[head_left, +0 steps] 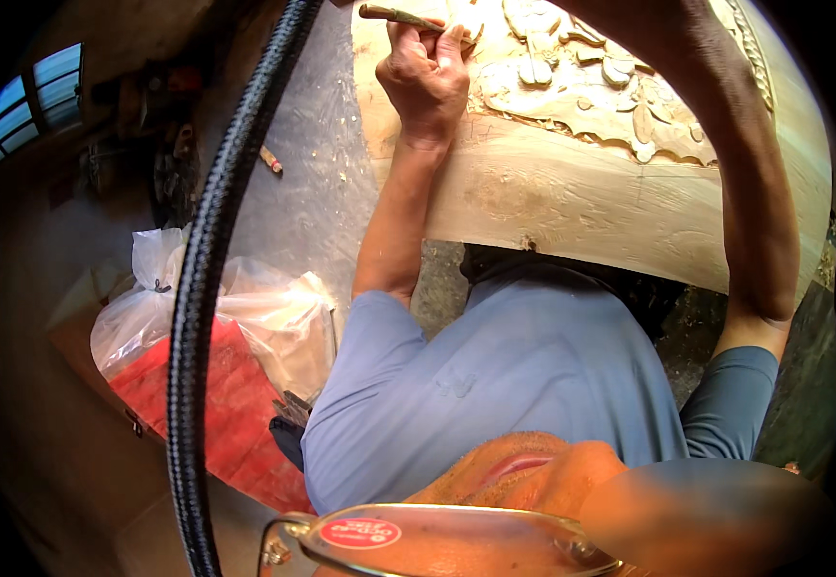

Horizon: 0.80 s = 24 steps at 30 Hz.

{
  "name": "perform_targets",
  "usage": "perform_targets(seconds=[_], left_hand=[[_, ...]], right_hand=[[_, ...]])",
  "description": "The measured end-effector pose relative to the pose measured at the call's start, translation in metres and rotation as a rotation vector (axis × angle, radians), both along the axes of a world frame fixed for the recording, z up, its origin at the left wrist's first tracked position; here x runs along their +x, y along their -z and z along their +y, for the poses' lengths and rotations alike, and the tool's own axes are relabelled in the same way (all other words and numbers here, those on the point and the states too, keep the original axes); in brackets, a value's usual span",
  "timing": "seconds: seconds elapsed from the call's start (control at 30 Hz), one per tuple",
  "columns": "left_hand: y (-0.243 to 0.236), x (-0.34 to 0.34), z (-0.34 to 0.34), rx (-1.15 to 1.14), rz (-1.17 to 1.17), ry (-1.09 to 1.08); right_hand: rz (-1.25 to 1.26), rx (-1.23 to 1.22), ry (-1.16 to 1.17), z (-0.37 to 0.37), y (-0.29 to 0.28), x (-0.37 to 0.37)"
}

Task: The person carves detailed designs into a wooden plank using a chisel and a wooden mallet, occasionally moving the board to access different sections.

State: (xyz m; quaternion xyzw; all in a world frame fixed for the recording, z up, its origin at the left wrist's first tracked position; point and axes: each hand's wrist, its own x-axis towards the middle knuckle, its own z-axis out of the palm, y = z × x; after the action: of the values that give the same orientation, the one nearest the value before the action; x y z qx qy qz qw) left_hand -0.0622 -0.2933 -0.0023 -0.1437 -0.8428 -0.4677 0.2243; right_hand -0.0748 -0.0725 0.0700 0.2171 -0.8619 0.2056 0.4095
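Observation:
Near the top of the view, my left hand (428, 85) is closed around a slim brownish carving chisel (394, 14). Its rear end sticks out to the left, and the fingers hide much of its front part. The hand rests at the left side of a pale wooden panel (572, 207) with raised leaf and scroll carving (620, 96). From the right, my right forearm (716, 87) arches over the panel toward the top edge. The right hand itself lies beyond the picture.
A black braided hose or cable (211, 250) crosses the near left. Beyond it lie a red sack (235, 394) and a clear plastic bag (139, 322). A short stick-like piece (271, 160) lies on the grey surface (317, 125), with scattered wood chips. A window (33, 106) is far left.

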Motion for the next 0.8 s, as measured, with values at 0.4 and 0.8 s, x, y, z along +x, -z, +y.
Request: perform_targets(seconds=[0.4,0.8], left_hand=[[0.007,-0.006,0.009,-0.315,0.322,0.05],[0.003,-0.01,0.011,-0.228,0.24,0.049]], right_hand=[[-0.003,0.004,0.039,0.009,-0.005,0.005],[0.001,0.013,0.068,0.019,-0.008,0.005]])
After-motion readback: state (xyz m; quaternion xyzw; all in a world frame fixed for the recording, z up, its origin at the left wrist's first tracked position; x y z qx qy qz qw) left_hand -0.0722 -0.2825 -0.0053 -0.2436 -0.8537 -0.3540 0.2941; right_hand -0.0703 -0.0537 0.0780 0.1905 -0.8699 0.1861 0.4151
